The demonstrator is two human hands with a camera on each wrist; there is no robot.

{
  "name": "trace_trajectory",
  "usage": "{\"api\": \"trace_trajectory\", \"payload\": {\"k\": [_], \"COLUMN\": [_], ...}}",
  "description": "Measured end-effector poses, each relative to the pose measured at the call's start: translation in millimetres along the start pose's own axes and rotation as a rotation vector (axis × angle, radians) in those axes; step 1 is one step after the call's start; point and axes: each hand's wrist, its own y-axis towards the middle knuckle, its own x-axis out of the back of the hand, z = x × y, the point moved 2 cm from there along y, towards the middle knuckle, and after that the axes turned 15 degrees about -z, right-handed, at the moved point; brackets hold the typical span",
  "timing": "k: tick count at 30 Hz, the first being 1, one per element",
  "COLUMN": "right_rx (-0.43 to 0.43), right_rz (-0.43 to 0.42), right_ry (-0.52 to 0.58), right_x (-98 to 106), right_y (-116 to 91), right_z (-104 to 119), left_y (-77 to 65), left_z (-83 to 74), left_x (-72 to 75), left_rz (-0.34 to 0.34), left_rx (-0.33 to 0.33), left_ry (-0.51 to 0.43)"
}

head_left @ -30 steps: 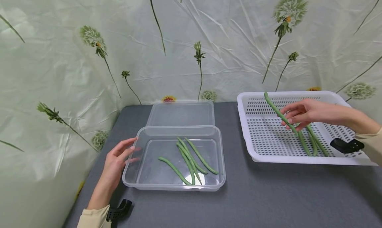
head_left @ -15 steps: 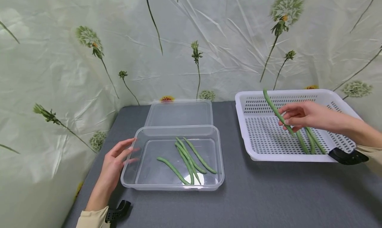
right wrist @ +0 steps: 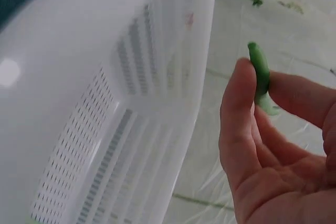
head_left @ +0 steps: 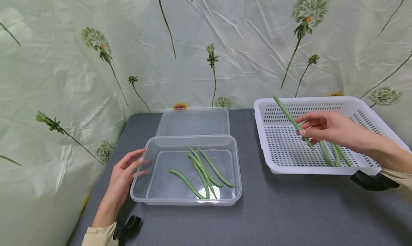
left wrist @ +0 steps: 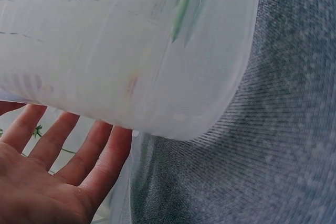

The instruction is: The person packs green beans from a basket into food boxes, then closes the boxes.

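Observation:
My right hand (head_left: 328, 128) pinches one green bean (head_left: 289, 117) between thumb and fingers above the white perforated basket (head_left: 267, 160). In the right wrist view, the bean (right wrist: 259, 72) is seen nearly end-on between the fingertips. Several green beans (head_left: 336, 155) lie in the basket below the hand. My left hand (head_left: 120, 180) rests with extended fingers against the left wall of the clear plastic container (head_left: 186, 202); the left wrist view has its fingertips (left wrist: 121, 135) at the container's side. Inside the container several green beans (head_left: 206, 174) lie loosely, mostly on the right half.
Behind the container lies a clear flat lid (head_left: 194, 121). Everything stands on a dark grey cloth-covered table (head_left: 257, 210). A sheet printed with flowers (head_left: 251, 60) hangs behind and on the left. A black wrist strap (head_left: 127, 228) is on the left wrist.
My right hand has moved slightly left with the pinched bean, away from the beans in the basket. The left hand and the container stay in place.

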Motion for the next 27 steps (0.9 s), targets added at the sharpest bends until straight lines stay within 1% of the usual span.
{"api": "trace_trajectory", "payload": {"k": [5,7,12,20,23,27], "right_rx": [0.015,0.035,0.066,0.108,0.109,0.118], "right_rz": [-0.032,-0.035,-0.025,-0.014,-0.04,-0.097], "right_ry": [0.039,0.063,0.164,0.29,0.336,0.366], "right_x": [-11,-14,-25,-45,-55,-68], "right_y": [-6,-8,-13,-16,-17,-20], "right_z": [8,10,17,32,36,41], "left_y": [0.1,0.2,0.1,-0.2,0.1,1.5], "left_z": [-1.5,-1.7,-1.3,-1.3,-0.2,0.9], "left_x": [-0.4,-0.5,-0.3,0.1,0.7,1.3], "left_rz": [-0.004,-0.006,-0.006,-0.005,0.0,0.001], "left_rx": [0.002,0.001,0.002,0.0,-0.005,-0.007], "left_ry": [0.012,0.024,0.04,0.021,0.024,0.034]}}
